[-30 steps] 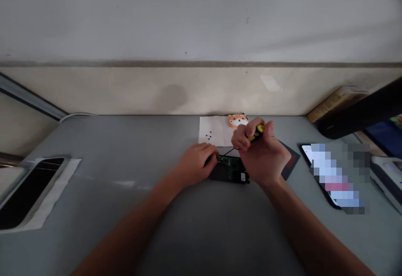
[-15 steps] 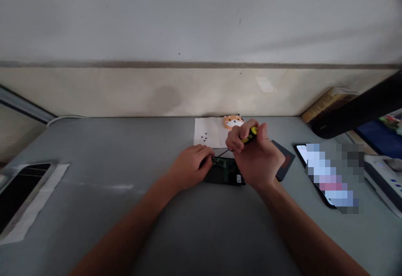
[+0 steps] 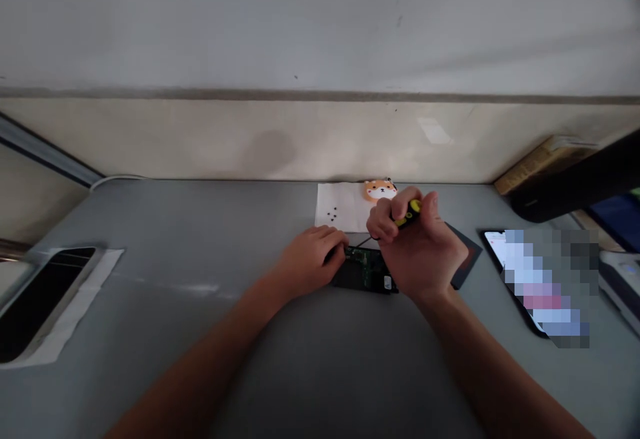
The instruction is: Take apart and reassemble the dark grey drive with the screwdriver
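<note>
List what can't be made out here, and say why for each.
All in the head view:
Left end of the device: covered by the left hand.
Tip of the tool: too small and dim to tell whether it touches the device.
Lower right of the animal-faced item: behind the right hand.
Dark specks: too small to identify.
Phone screen: pixelated.
Black cylinder: cut off by the right edge.

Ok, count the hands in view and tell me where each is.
2: the left hand is at the left end of the circuit-board device; the right hand, at its right side, grips a black-and-yellow tool.
</note>
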The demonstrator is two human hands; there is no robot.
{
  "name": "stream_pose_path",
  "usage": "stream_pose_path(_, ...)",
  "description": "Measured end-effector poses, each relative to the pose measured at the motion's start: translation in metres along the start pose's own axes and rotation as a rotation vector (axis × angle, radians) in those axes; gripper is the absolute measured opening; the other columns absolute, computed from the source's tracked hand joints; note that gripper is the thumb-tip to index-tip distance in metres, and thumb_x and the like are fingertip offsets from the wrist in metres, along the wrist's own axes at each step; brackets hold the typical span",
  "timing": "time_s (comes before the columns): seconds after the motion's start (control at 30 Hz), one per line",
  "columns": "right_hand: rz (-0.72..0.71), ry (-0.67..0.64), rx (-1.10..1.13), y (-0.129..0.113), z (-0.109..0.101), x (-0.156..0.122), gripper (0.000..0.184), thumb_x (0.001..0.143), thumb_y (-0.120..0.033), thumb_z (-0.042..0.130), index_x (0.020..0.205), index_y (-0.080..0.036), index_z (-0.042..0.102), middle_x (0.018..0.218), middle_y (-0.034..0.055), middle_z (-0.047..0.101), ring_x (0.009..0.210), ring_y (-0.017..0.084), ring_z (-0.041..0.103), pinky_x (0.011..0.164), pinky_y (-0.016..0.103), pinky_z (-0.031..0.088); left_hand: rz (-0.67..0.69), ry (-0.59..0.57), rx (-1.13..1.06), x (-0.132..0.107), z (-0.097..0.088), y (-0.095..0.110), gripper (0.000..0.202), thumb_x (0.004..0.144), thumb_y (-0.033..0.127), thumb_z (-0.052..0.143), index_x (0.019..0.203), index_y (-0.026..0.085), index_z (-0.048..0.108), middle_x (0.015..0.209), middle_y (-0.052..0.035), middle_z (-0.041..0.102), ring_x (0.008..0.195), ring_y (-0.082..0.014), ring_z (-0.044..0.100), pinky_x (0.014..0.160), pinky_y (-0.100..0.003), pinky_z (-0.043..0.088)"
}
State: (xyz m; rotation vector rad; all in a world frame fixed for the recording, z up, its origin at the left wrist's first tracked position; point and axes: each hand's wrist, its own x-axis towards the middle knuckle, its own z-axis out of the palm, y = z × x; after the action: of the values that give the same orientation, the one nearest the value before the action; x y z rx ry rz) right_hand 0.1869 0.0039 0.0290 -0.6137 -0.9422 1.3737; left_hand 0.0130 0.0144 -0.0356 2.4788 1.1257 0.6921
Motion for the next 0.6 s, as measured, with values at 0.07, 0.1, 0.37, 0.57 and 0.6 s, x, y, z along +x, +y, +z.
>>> stream_pose_path(0.07, -0.013, 0.0, 0.009, 0.0002, -0.0005, -0.0002, 0.047, 0.096, -0.058, 0.054, 0.066, -0.023, 0.048, 0.06, -0.0026, 0.031, 0.055, 0.014, 0.032, 0.056, 0.03, 0.034, -0.001, 0.004, 0.001, 0.0003, -0.0005, 0.0007, 0.02, 0.095, 0.015, 0.043, 0.095, 0.019, 0.063, 0.087, -0.0051, 0.07, 0.084, -0.0201, 0.066, 0.082, -0.034, 0.053)
stream_pose_path(0.1, -0.017, 0.003, 0.011, 0.0004, -0.0006, -0.0003, 0.047, 0.096, -0.058, 0.054, 0.066, -0.023, 0.049, 0.06, -0.0026, 0.031, 0.055, 0.013, 0.033, 0.056, 0.03, 0.035, -0.003, 0.005, 0.001, 0.0005, -0.0008, 0.0011, 0.02, 0.095, 0.015, 0.043, 0.095, 0.019, 0.063, 0.087, -0.0049, 0.07, 0.083, -0.02, 0.066, 0.082, -0.034, 0.053)
stream_pose_path(0.37, -0.037, 0.008, 0.026, 0.0035, 0.0008, -0.0012, 0.044, 0.091, -0.057, 0.062, 0.066, -0.023, 0.051, 0.061, -0.0022, 0.036, 0.056, 0.013, 0.034, 0.058, 0.031, 0.033, -0.03, -0.013, -0.007, 0.0022, -0.0022, 0.0025, 0.02, 0.095, 0.017, 0.043, 0.093, 0.02, 0.063, 0.086, -0.0044, 0.07, 0.082, -0.0199, 0.065, 0.08, -0.034, 0.053)
stream_pose_path(0.57, -0.023, -0.009, 0.025, 0.0047, 0.0013, -0.0013, 0.045, 0.093, -0.059, 0.058, 0.067, -0.023, 0.05, 0.059, -0.0024, 0.035, 0.056, 0.014, 0.033, 0.057, 0.032, 0.032, -0.043, -0.017, -0.011, 0.0025, -0.003, 0.0032, 0.021, 0.095, 0.018, 0.042, 0.093, 0.021, 0.063, 0.086, -0.0044, 0.07, 0.081, -0.0197, 0.064, 0.081, -0.034, 0.053)
stream_pose_path(0.6, -0.028, -0.009, 0.018, 0.0045, 0.001, -0.0012, 0.046, 0.094, -0.06, 0.057, 0.068, -0.023, 0.05, 0.059, -0.0025, 0.035, 0.056, 0.014, 0.033, 0.056, 0.032, 0.031, -0.044, -0.016, -0.012, 0.0026, -0.0032, 0.0035, 0.021, 0.095, 0.018, 0.042, 0.093, 0.021, 0.063, 0.085, -0.0044, 0.07, 0.081, -0.0196, 0.064, 0.081, -0.034, 0.053)
